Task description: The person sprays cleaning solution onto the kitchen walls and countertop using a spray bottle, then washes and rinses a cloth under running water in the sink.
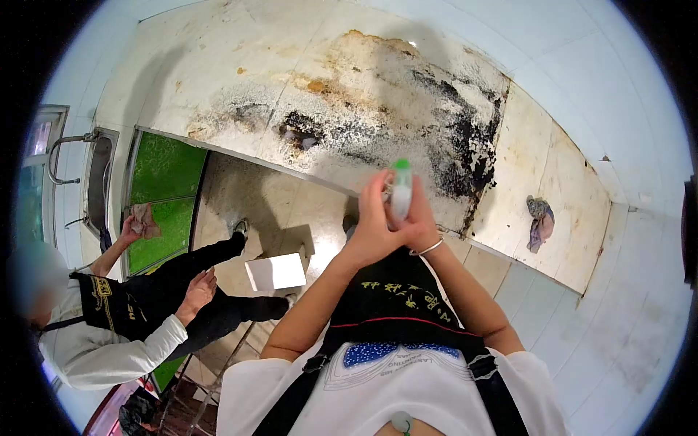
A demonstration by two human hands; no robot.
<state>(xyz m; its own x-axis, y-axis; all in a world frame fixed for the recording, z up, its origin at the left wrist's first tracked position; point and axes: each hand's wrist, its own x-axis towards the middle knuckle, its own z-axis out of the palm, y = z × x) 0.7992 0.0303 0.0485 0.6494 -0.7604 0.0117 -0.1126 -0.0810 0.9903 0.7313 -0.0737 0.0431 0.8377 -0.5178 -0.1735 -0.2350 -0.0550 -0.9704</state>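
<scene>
A pale counter point(218, 69), blotched with black and brown stains, curves along light blue tiled walls point(552, 33), with a crumpled rag point(539, 224) on its right part and a sink point(100, 174) at far left, near another person point(98, 320) holding a cloth point(145, 221). The green-capped white bottle point(400, 195) sits between the left hand point(372, 231) and right hand point(419, 227), both curled around it, above the counter's front edge.
</scene>
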